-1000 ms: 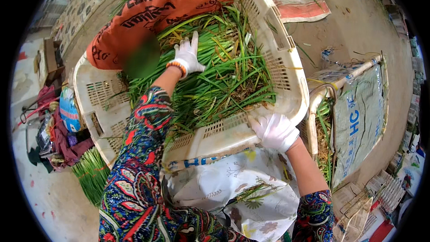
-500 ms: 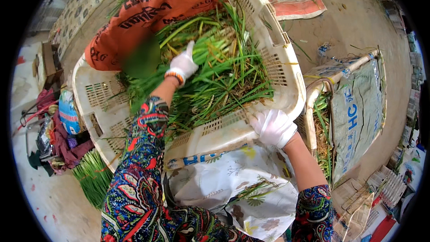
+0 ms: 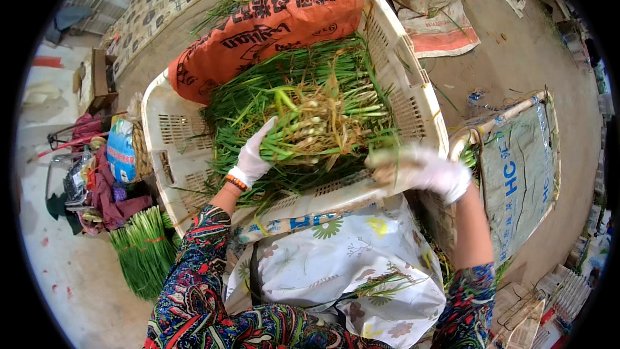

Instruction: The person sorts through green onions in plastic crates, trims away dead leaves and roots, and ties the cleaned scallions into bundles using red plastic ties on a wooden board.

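Your white plastic crate point(image 3: 181, 139) is heaped with green onions point(image 3: 303, 100), and an orange sack point(image 3: 265, 22) lies across its far rim. Inside the crate, your left hand point(image 3: 253, 155) has its grip clamped on a bunch of onions with pale roots point(image 3: 320, 126). Your right hand point(image 3: 420, 171) sits blurred at the crate's near right rim, so you cannot tell its grip; a bundle of greens point(image 3: 143, 252) lies on the floor left of the crate.

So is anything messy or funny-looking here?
A little. The white crate sits tilted, and loose green stalks lie on the flowered apron. The bunch under the left hand has dry yellow-brown ends among the green. The right hand is blurred.
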Demonstrator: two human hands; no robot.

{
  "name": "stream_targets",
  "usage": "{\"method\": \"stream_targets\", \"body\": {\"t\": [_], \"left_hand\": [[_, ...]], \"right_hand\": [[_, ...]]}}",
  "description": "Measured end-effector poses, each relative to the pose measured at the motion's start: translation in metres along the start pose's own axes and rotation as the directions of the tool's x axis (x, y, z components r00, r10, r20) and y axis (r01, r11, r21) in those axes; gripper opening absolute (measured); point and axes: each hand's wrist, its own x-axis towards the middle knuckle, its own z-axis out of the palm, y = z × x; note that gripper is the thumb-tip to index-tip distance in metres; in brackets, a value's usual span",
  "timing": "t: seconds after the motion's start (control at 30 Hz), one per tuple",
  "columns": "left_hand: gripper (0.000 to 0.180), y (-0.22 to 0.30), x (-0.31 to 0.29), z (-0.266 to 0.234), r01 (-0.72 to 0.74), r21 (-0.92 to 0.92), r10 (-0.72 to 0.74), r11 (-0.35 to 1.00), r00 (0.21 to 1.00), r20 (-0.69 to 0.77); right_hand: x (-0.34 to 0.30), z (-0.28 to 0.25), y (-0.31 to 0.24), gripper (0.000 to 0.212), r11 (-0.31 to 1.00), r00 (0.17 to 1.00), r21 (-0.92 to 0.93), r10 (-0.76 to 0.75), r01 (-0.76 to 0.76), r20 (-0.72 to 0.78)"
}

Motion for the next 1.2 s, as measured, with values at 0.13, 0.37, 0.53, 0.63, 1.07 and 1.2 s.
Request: {"method": "stream_targets", "body": {"t": [0.13, 0.37, 0.53, 0.63, 1.07, 1.2], "left_hand": [[0.074, -0.001, -0.025, -0.012, 0.018, -0.003, -0.018, 1.000, 0.996, 0.092], [0.084, 0.008, 0.023, 0.055, -0.083, 0.374, -0.016, 0.924, 0.967, 0.255], [0.084, 0.001, 0.024, 0.108, -0.093, 0.696, -0.189, 0.712, 0.929, 0.318], [0.100, 0.041, 0.023, 0.088, -0.083, 0.741, -0.193, 0.667, 0.941, 0.279], [0.071, 0.021, 0.013, 0.115, 0.827, -0.538, -0.471, -0.162, 0.414, 0.779], [0.074, 0.016, 0.019, 0.137, 0.566, -0.683, -0.437, -0.462, 0.524, 0.731]], "right_hand": [[0.058, -0.046, -0.033, 0.031, 0.995, 0.884, 0.019, 0.094, -0.095, -0.457], [0.148, -0.051, -0.005, 0.039, 0.784, 0.945, -0.539, 0.188, -0.309, -0.269], [0.205, -0.034, 0.059, 0.049, 0.561, 0.874, -0.704, 0.451, -0.436, -0.181], [0.215, -0.014, 0.094, 0.056, 0.459, 0.885, -0.781, 0.394, -0.422, -0.247], [0.202, -0.005, 0.101, 0.081, 0.437, 0.707, -0.773, 0.707, -0.460, -0.021], [0.185, 0.009, 0.114, 0.062, 0.507, 0.643, -0.709, 0.760, -0.490, 0.099]]}}
